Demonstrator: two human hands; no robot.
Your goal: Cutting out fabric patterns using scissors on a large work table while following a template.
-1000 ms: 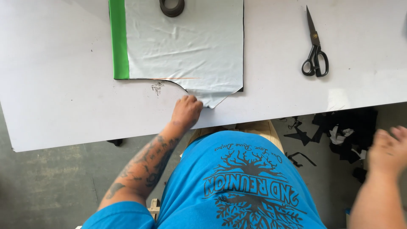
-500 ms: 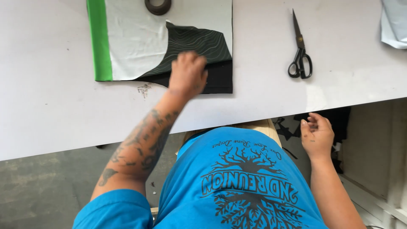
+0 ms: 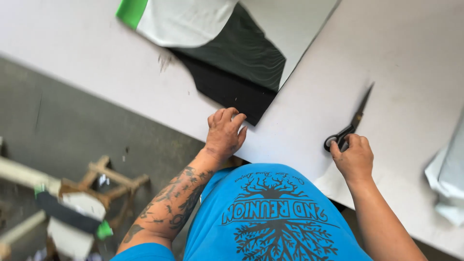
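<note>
From the head view, my left hand rests flat near the lower centre of the frame, at the edge of the white tabletop, its grip loose and holding nothing, fingertips just short of the corner of the black sheet. That sheet lies in the upper middle, under a dark patterned layer and a white sheet with a green stripe at the top. My right hand, at centre right, has its grip closing on the handles of the black scissors, whose blades point up and to the right along the tabletop. A pale cloth sits at the right edge.
</note>
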